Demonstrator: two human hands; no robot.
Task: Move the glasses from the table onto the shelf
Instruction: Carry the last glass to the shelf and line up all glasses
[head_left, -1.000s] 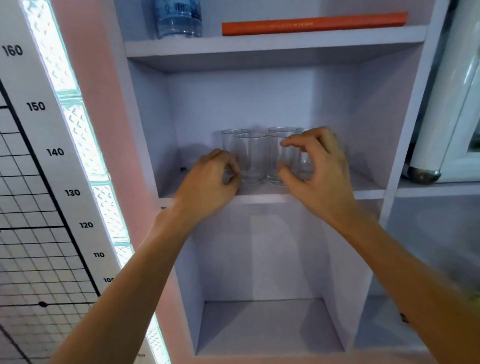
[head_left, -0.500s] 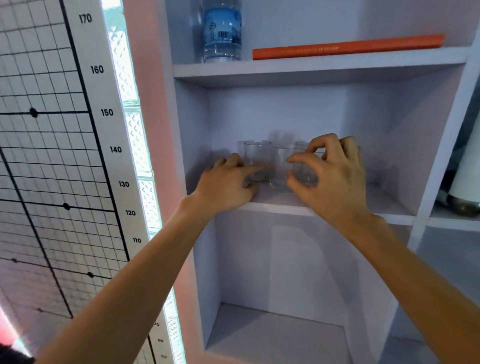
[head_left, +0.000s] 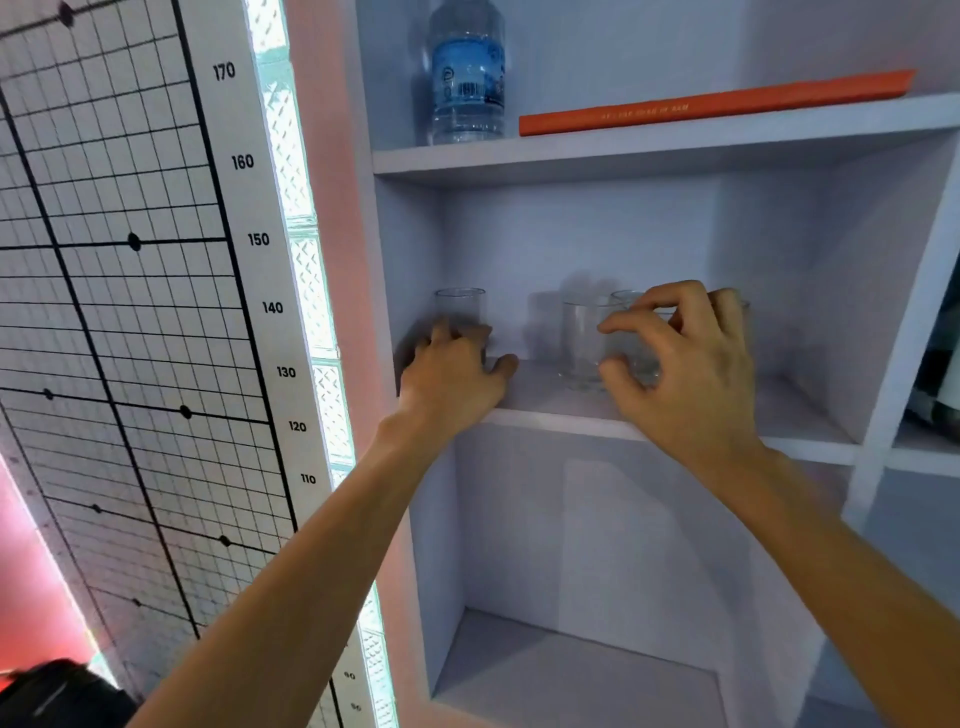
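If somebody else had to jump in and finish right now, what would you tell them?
Left hand: wrapped around the lower part of the leftmost glass, which stands at the left end of the middle shelf.
Right hand: fingers curled by the clustered glasses; no firm grip shows.
Glasses: a front glass stands upright mid-shelf, another glass just behind it, more partly hidden by the right hand.
Done: every glass in view is on the shelf.
Left: probably let go and tidy the spacing. The table is out of view, so check it for leftover glasses.
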